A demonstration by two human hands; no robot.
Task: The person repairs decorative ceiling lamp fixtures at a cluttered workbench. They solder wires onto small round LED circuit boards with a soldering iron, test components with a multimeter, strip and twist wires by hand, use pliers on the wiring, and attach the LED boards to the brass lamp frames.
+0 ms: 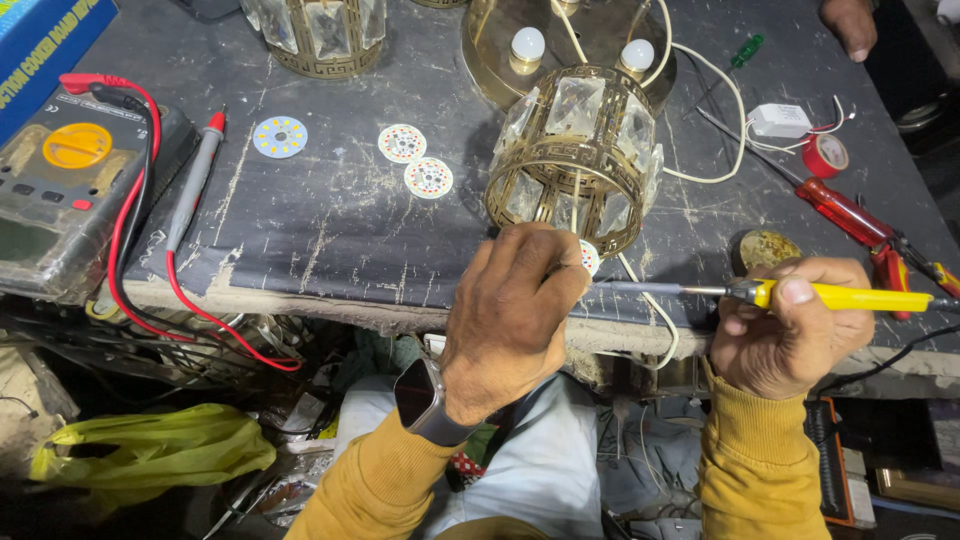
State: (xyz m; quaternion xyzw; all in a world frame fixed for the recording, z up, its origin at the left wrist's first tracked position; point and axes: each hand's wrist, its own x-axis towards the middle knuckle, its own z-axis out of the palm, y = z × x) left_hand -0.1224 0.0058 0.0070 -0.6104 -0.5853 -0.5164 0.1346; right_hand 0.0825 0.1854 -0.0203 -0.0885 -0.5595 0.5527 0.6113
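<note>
Scratched dark matting covers the workbench (330, 230) I am looking down on, its front edge chipped and pale just ahead of both wrists. My left hand (512, 315) is curled shut around a small round LED board (589, 256), of which only a white sliver with coloured dots peeks out past the knuckles — I cannot tell how the fingertips sit on it. My right hand (790, 330) is closed in a fist on the yellow handle of a soldering iron (760, 292), thumb pressed along the top, and the thin metal shaft runs leftward from those fingers until its tip meets the board at the left hand's fingers. Just beyond the left knuckles lies a brass lamp cage (578, 160) with clear crystal panels, tipped on its side, and white wires (655, 310) trail from it down between the two hands. Beyond the cage sits a brass base with two white bulbs (527, 45). Well off to the left of the left fingers lie three loose LED discs (403, 143), a grey probe (195, 180) with red lead, and a multimeter (70, 190). Past the right fingers I see a red-handled screwdriver (845, 215), a roll of red tape (826, 155) and a small white driver box (780, 120) — another person's hand (850, 22) rests at the far edge.
</note>
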